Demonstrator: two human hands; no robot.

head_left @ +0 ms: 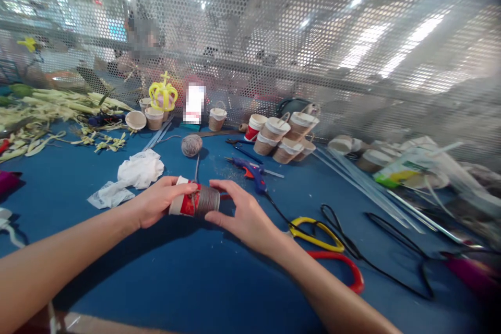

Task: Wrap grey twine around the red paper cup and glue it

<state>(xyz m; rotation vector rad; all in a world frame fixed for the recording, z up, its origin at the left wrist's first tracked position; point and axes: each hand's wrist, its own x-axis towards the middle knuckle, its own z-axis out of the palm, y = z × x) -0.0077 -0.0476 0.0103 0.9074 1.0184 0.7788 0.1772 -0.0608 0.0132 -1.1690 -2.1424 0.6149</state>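
Note:
A paper cup [188, 202], white and red with grey yarn [209, 201] wound around one end, lies sideways between my hands above the blue table. My left hand [158, 201] is closed around its rim end, thumb on the red part. At the yarn-wrapped end, my right hand [238, 214] has its thumb and fingers curved about the cup's edges; its other fingers are partly hidden. From the cup a strand runs back to a ball of grey yarn [191, 145]. A blue glue gun [250, 169] lies right of the cup, its black cord trailing rightward.
Scissors with yellow and red handles [319, 235] lie near my right forearm. Wrapped cups [282, 135] are stacked behind the glue gun. Clear sticks [364, 188] and bags sit right. Crumpled white plastic [141, 169], a yellow crown [163, 95] and dried husks [50, 109] are left. Perforated metal screens the back.

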